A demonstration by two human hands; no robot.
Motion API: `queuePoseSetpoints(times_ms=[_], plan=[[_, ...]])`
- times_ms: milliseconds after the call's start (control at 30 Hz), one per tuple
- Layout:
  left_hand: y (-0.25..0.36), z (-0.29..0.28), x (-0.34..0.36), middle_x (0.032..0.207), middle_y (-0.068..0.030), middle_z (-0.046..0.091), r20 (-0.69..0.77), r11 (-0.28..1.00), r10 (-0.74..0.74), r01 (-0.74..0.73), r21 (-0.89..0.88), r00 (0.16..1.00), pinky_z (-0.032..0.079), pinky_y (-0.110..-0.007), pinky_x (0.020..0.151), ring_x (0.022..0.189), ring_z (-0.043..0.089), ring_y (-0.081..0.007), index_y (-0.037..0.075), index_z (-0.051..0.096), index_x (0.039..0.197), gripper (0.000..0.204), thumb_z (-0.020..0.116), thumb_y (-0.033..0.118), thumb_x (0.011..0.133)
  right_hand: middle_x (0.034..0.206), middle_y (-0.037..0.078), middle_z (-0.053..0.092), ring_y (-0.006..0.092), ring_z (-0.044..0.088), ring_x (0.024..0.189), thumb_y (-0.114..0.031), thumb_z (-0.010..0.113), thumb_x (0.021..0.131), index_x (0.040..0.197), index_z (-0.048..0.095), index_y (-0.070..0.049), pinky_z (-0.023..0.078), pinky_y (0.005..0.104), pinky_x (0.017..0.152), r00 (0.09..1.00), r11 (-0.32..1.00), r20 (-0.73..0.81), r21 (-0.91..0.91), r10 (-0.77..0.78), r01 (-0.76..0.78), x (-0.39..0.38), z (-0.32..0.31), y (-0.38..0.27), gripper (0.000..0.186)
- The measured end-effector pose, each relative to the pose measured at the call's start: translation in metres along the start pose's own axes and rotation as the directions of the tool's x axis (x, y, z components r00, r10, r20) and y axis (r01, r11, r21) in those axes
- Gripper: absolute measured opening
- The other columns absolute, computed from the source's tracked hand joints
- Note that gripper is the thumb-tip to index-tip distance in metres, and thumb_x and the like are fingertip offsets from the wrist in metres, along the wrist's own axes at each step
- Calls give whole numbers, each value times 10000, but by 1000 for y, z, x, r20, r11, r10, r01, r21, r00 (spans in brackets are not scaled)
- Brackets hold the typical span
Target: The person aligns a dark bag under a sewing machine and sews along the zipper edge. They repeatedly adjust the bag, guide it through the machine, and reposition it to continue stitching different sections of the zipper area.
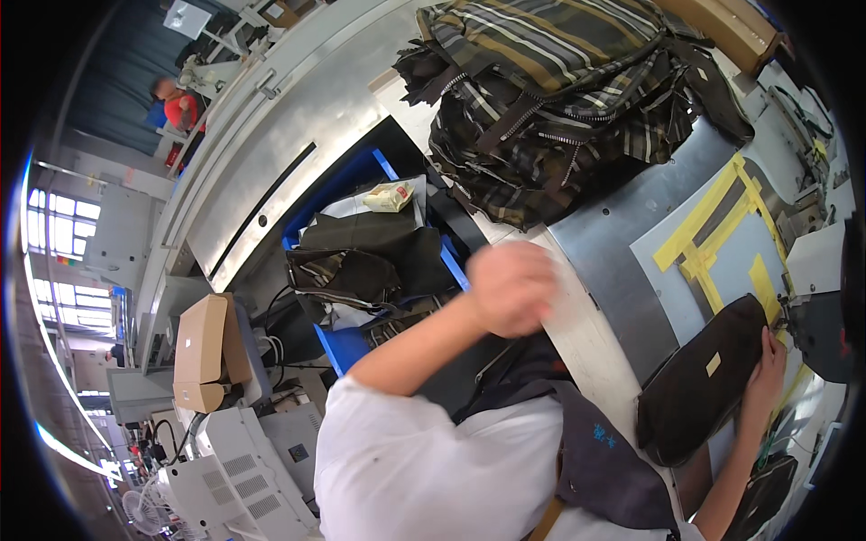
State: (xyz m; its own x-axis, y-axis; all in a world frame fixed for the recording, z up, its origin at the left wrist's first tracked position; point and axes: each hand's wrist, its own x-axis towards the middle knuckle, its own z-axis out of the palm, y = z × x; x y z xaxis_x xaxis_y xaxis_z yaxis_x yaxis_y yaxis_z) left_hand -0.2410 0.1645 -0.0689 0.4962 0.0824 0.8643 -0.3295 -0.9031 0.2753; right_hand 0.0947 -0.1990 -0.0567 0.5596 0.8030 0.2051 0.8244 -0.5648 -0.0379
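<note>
My right hand (765,374) grips the right edge of a dark brown fabric bag piece (695,383) with rounded corners and a small beige label patch. The piece lies by the near end of a metal work plate (622,270), beside a sheet framed with yellow tape (708,243). My left hand (514,288) hangs over the white table edge (582,338), slightly blurred, its fingers curled in; whatever it might hold is hidden. Beyond it, a heap of striped plaid fabric pieces with open zippers (559,99) rests on the table.
A blue bin (329,347) beside the table holds dark fabric pieces (347,270) and a small pale yellow packet (390,197). A machine head (821,307) stands at the right. An open cardboard box (203,352) is at the left. Another person (185,110) is far off.
</note>
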Motion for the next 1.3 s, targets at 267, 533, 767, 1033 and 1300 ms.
queuePoseSetpoints(times_ms=[267, 533, 767, 1033, 1300], plan=[[-106, -142, -136, 1331, -145, 497, -222, 141, -736, 466, 873, 639, 410, -426, 1006, 1240, 457, -349, 110, 568, 1199, 546, 769, 188, 697, 1242, 160, 514, 334, 503, 1167, 79, 437, 823, 1359, 494, -92, 412, 396, 986, 999, 1000, 29, -9, 18, -18, 1, 2, 2, 565], [-132, -132, -130, 1139, -130, 631, -360, 207, -706, 663, 719, 611, 467, -398, 914, 1055, 592, -336, 74, 586, 1155, 448, 739, 226, 762, 1256, 166, 510, 342, 488, 1183, 77, 431, 836, 1373, 474, -94, 396, 403, 1008, 997, 998, 31, -7, 66, -66, -1, 2, -2, 565], [-80, -86, -109, 959, -75, 615, -515, 290, -855, 764, -577, -65, 490, -268, 706, 811, 604, -130, 21, 562, 1087, 419, 461, 415, 991, 1266, 168, 510, 344, 482, 1194, 67, 421, 837, 1361, 487, -85, 383, 405, 1020, 999, 999, -10, 27, 31, -31, -3, 3, -4, 549], [-91, 4, -128, 979, -121, 659, 138, -106, -988, 956, -273, -70, 564, -351, 665, 849, 661, -211, 31, 602, 1064, 389, 594, 384, 903, 1252, 160, 521, 338, 496, 1183, 67, 421, 837, 1359, 489, -83, 394, 397, 1011, 999, 999, -15, -3, 40, -40, 0, 8, 1, 548], [-179, 36, -141, 1010, -141, 658, 265, 140, -953, 989, -43, 146, 537, -387, 747, 883, 658, -263, 35, 613, 1070, 375, 623, 348, 864, 1234, 158, 526, 343, 510, 1158, 77, 444, 821, 1362, 493, -105, 417, 409, 976, 998, 998, 14, -27, 56, -56, 2, 5, -4, 573]])
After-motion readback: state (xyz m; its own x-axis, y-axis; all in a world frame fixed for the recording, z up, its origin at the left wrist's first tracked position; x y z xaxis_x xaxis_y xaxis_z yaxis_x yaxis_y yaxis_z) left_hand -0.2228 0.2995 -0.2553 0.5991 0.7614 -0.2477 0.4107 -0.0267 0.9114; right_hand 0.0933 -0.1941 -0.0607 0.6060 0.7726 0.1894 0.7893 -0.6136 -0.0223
